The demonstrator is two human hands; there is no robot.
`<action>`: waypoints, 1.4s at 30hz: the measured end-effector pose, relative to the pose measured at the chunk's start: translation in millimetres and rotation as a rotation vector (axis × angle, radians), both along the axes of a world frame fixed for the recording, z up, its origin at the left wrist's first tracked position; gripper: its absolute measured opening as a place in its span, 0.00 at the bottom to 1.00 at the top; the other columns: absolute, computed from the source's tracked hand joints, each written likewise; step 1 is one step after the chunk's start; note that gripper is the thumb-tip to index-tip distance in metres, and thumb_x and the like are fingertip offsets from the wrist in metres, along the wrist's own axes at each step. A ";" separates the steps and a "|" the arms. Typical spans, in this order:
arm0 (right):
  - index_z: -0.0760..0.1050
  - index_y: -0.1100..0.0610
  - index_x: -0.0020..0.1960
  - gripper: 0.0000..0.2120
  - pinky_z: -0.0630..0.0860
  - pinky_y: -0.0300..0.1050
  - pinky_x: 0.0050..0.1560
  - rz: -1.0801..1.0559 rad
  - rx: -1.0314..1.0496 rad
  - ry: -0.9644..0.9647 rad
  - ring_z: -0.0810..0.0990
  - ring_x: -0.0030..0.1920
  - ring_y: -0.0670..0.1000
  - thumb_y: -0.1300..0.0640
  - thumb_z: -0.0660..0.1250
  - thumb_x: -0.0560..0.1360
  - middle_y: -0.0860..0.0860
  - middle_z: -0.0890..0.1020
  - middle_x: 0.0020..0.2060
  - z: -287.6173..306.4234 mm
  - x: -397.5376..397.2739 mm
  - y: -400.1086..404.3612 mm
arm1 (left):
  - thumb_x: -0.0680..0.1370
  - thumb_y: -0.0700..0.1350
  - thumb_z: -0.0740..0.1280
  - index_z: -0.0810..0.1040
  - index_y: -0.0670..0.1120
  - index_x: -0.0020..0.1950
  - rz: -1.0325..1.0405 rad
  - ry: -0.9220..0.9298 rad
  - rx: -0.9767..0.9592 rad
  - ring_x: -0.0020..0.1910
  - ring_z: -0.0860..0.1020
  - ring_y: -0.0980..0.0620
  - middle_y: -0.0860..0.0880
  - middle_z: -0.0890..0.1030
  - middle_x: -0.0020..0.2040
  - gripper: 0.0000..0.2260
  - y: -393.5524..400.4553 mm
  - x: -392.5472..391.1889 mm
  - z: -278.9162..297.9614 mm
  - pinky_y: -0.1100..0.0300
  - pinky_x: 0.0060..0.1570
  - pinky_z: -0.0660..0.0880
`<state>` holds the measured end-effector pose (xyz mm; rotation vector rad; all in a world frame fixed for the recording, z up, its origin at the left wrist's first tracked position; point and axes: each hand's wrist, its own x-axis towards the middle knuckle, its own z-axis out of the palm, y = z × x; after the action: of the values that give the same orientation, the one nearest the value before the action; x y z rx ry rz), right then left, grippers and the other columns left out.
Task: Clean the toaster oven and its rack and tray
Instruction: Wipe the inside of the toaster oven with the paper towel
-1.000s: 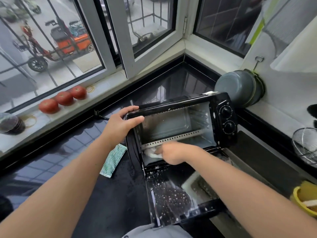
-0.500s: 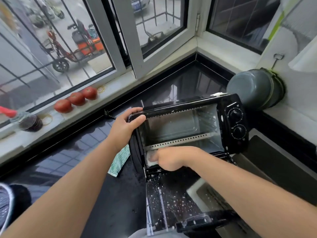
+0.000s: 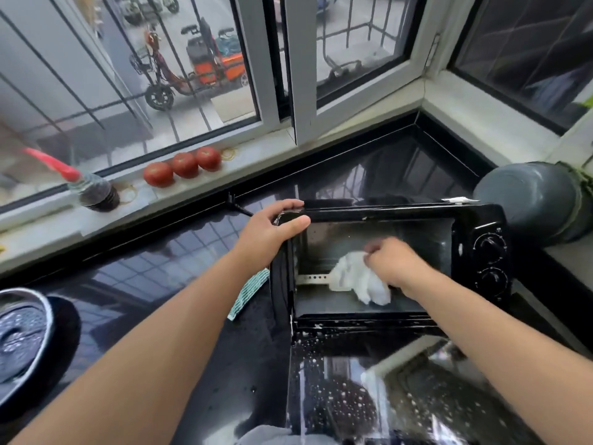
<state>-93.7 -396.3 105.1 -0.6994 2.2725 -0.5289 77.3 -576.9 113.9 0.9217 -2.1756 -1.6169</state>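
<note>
Two hands are at work on the toaster oven, which stands on the dark counter near its right edge, its door dropped flat toward the person and flecked with white suds; the left hand is curled over the oven's top left front corner, thumb on the frame, probably to brace the light body against the push of wiping; the right hand is inside the cavity, fingers closed on a crumpled white cloth pressed low near the perforated rail at the back; no rack or tray can be made out inside, so I cannot tell where they are.

Room inside is tight: walls close on both sides and the roof just above the knuckles, so strokes likely have to run side to side; the open door keeps the forearm raised above its wet glass; to the left a green striped cloth lies on the counter just beside the oven, with bare counter beyond it toward the windowsill, where three tomatoes sit; a grey pot leans at the oven's right rear corner.
</note>
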 end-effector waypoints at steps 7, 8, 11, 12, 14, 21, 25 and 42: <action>0.75 0.65 0.65 0.20 0.76 0.50 0.45 0.072 -0.137 -0.521 0.79 0.54 0.65 0.73 0.57 0.77 0.65 0.80 0.51 0.5 38.0 -41.0 | 0.69 0.63 0.74 0.82 0.59 0.63 0.008 0.009 0.015 0.61 0.80 0.58 0.58 0.84 0.60 0.23 -0.3 1.5 -4.5 0.57 0.67 0.72; 0.75 0.64 0.66 0.22 0.77 0.51 0.52 0.198 -0.109 -0.425 0.78 0.60 0.64 0.75 0.59 0.75 0.65 0.80 0.57 -5.6 40.3 -44.1 | 0.70 0.62 0.74 0.82 0.59 0.63 0.007 0.005 0.010 0.61 0.80 0.58 0.58 0.84 0.60 0.22 -0.3 1.6 -4.5 0.56 0.68 0.72; 0.78 0.54 0.65 0.17 0.75 0.44 0.59 0.604 0.021 0.014 0.77 0.63 0.56 0.62 0.67 0.77 0.53 0.80 0.62 -18.9 39.0 -54.7 | 0.72 0.59 0.74 0.82 0.58 0.64 0.005 0.011 0.016 0.60 0.80 0.60 0.57 0.84 0.60 0.20 -0.2 1.1 -3.6 0.60 0.65 0.73; 0.79 0.50 0.65 0.16 0.74 0.44 0.58 0.655 0.062 0.072 0.78 0.62 0.54 0.56 0.68 0.77 0.50 0.81 0.62 -22.4 34.1 -57.0 | 0.73 0.58 0.74 0.82 0.57 0.64 0.006 0.015 0.021 0.59 0.80 0.61 0.58 0.84 0.60 0.20 0.0 0.8 -2.9 0.62 0.63 0.72; 0.81 0.45 0.57 0.10 0.75 0.44 0.52 0.674 0.143 0.045 0.80 0.56 0.52 0.45 0.67 0.78 0.46 0.83 0.55 -24.2 22.1 -57.9 | 0.73 0.58 0.73 0.82 0.57 0.64 0.004 0.010 0.015 0.59 0.79 0.66 0.60 0.83 0.60 0.20 0.6 0.1 -1.1 0.68 0.60 0.70; 0.76 0.52 0.64 0.14 0.73 0.50 0.61 0.900 0.252 -0.055 0.77 0.60 0.55 0.52 0.61 0.81 0.49 0.80 0.59 -26.7 0.0 -65.0 | 0.72 0.55 0.74 0.82 0.55 0.63 0.031 0.031 0.043 0.54 0.80 0.68 0.58 0.84 0.58 0.20 3.2 -0.5 -0.2 0.78 0.52 0.70; 0.78 0.55 0.42 0.11 0.70 0.43 0.39 0.829 0.105 -0.028 0.77 0.42 0.53 0.48 0.70 0.75 0.50 0.81 0.40 -42.3 26.9 -85.5 | 0.72 0.55 0.74 0.81 0.54 0.64 0.029 0.038 0.044 0.58 0.80 0.62 0.56 0.84 0.59 0.21 4.4 1.8 -3.4 0.69 0.60 0.73; 0.77 0.59 0.50 0.09 0.72 0.43 0.40 0.843 0.283 0.031 0.77 0.45 0.55 0.57 0.60 0.80 0.51 0.79 0.41 -31.6 37.4 -87.6 | 0.72 0.55 0.75 0.82 0.54 0.64 0.044 0.033 0.048 0.59 0.80 0.61 0.57 0.84 0.59 0.20 1.5 3.1 -4.6 0.66 0.63 0.72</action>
<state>-56.3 -483.9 73.5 -1.3941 1.7894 0.2031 80.4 -575.4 109.3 0.9432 -2.0889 -1.6583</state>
